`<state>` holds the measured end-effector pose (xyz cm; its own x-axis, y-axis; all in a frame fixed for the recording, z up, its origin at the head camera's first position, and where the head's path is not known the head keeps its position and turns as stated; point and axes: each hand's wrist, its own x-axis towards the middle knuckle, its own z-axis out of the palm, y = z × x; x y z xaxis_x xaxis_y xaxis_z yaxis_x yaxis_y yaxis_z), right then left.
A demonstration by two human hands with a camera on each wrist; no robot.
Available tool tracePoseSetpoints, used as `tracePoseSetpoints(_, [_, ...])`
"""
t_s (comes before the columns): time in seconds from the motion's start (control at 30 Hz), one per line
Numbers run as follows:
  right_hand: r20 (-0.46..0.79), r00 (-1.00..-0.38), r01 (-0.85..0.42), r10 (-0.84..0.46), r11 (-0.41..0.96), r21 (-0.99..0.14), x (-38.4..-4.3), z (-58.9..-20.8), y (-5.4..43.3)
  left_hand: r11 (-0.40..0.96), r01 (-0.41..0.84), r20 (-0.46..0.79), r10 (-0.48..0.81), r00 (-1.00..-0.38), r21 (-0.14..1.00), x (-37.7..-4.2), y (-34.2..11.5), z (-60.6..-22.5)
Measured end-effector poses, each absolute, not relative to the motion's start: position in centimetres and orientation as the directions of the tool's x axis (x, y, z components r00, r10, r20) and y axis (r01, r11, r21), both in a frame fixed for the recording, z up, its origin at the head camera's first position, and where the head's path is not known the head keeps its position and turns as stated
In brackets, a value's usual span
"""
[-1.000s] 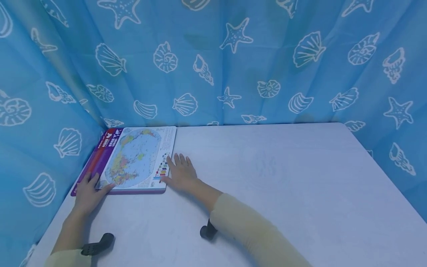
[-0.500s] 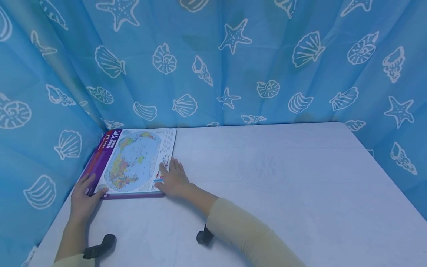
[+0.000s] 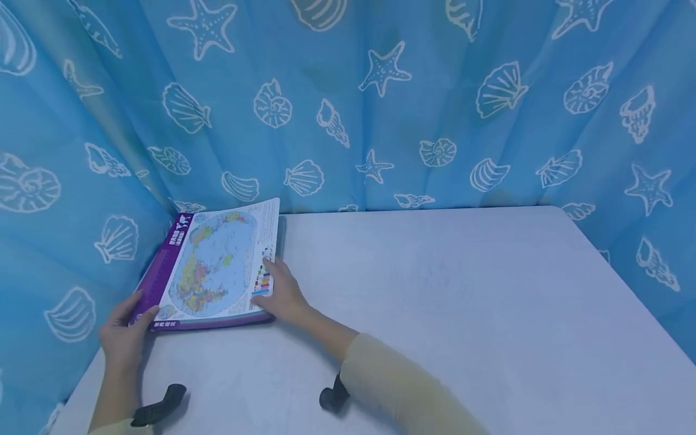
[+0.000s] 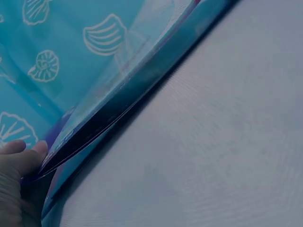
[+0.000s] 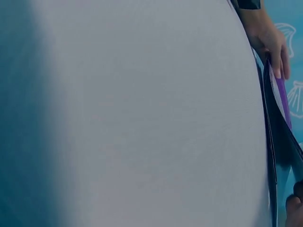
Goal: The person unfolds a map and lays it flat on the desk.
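Observation:
A thin world map sheet (image 3: 214, 260) with a purple left border lies at the far left of the table. Its right side is raised off a similar flat sheet (image 3: 281, 237), whose edge shows beneath. My left hand (image 3: 121, 338) pinches the near left corner between thumb and fingers. At the near right edge, my right hand (image 3: 285, 296) grips the map with the thumb on top. In the left wrist view, a gap opens under the lifted map near the left hand (image 4: 21, 165). Only part of the right hand (image 5: 294, 213) shows in the right wrist view.
A white table (image 3: 462, 314) stretches to the right of the map. Behind and to the left hangs a blue curtain (image 3: 337, 72) with white shells and starfish. The map's far left corner is close to this curtain. Dark wrist-worn devices (image 3: 160, 406) sit at both wrists.
Both hands, first spread flat over the map, have slid toward its near edge and taken hold of it. The top map has come up on its right side and shifted slightly nearer and left.

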<state>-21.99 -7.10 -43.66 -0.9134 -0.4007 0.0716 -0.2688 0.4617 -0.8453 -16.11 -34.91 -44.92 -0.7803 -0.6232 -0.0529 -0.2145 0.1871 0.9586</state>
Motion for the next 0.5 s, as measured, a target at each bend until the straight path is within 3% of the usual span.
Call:
tracePoseSetpoints(0.17, [0.019,-0.902,-0.238,-0.431,0.462,-0.854,-21.7,-44.9,-5.9,-0.046,-0.187,-0.180,-0.564,-0.806,0.981,-15.6,-34.9,-45.1])
tracePoseSetpoints(0.33, [0.012,-0.893,-0.211,-0.450,0.394,-0.894,-22.0,-45.3,-5.8,-0.224,-0.083,-0.173,-0.421,-0.890,0.971,-15.2,-35.3,-45.1])
tracePoseSetpoints(0.43, [-0.016,-0.910,-0.148,-0.414,0.361,-0.921,-22.3,-45.1,-6.0,-0.251,-0.095,-0.179,-0.334,-0.925,0.963,-15.2,-35.5,-45.1])
tracePoseSetpoints(0.5, [-0.037,-0.923,-0.103,-0.384,0.338,-0.936,-22.4,-45.0,-6.1,-0.182,-0.153,-0.204,-0.305,-0.930,0.971,-15.2,-35.5,-45.1])
